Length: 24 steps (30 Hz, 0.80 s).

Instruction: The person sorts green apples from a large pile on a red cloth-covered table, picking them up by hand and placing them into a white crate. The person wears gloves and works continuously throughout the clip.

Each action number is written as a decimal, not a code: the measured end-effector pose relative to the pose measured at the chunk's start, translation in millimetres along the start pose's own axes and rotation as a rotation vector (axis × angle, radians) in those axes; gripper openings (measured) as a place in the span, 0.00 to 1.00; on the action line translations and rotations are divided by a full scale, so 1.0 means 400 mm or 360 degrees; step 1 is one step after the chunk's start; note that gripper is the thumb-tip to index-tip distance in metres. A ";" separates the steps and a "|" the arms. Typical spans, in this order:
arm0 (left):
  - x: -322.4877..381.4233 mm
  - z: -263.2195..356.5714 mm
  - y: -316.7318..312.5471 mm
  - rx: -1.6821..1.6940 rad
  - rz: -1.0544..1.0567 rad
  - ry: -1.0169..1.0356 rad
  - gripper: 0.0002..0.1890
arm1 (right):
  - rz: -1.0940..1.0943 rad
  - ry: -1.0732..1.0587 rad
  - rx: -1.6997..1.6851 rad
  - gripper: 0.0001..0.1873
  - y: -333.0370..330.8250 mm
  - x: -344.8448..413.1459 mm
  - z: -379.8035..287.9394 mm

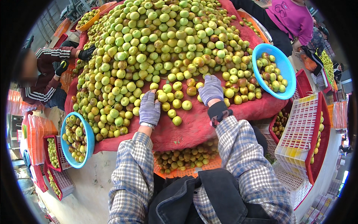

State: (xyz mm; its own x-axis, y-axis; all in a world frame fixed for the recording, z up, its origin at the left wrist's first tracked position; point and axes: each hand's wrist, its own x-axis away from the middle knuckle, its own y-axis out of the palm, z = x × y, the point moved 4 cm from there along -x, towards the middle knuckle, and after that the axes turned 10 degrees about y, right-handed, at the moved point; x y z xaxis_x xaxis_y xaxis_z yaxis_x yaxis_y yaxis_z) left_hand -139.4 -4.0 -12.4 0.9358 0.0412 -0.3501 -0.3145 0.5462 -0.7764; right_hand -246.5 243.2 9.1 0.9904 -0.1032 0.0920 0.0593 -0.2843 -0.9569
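Note:
A large heap of green and reddish-brown jujube fruits [156, 44] lies on a red cloth [190, 123]. My left hand [150, 108], in a grey-purple knit glove with bare fingertips showing, rests at the heap's near edge, touching fruits; whether it grips one is hidden. My right hand [211, 89], gloved alike, reaches palm down to the fruits right of centre; its fingertips meet them, and a hold cannot be made out. Between the hands lie several loose green fruits [177, 104]. A blue plastic basket [292, 81] of fruits stands at the right, another blue basket [91, 137] at the left.
Below the cloth's near edge an orange crate [190, 172] holds browner fruits. Stacked red and white plastic crates [296, 123] stand to the right, smaller fruit crates [65, 179] at the lower left. A co-worker in black gloves [47, 70] sits left; a person in pink [292, 19] is upper right.

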 end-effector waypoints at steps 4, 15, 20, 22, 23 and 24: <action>0.004 -0.004 -0.010 0.0102 -0.0044 0.0065 0.25 | 0.0017 -0.0035 0.0046 0.28 0.031 0.058 -0.036; 0.038 0.053 -0.076 -0.0011 -0.0306 0.0164 0.22 | 0.0101 -0.0564 -0.0050 0.37 0.109 0.284 -0.170; 0.142 0.047 -0.136 0.0047 -0.0225 0.0114 0.25 | -0.0484 -0.0920 -0.0230 0.31 0.073 0.367 -0.223; 0.162 0.064 -0.165 -0.0022 -0.0218 0.0132 0.26 | -0.0633 -0.1117 -0.0279 0.26 0.040 0.328 -0.216; 0.172 0.056 -0.174 -0.0036 -0.0202 0.0145 0.26 | -0.0533 -0.1167 -0.0318 0.24 0.024 0.295 -0.205; 0.174 0.046 -0.174 -0.0037 -0.0182 0.0167 0.25 | -0.0424 -0.1208 -0.0346 0.22 0.001 0.252 -0.189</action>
State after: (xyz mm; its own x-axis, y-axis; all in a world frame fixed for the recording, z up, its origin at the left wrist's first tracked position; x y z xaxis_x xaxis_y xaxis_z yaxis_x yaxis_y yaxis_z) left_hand -49.4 -23.7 27.0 0.9444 -0.1083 -0.3104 -0.2114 0.5229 -0.8257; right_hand -156.2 160.8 38.8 0.7662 0.6423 0.0226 0.3551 -0.3938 -0.8479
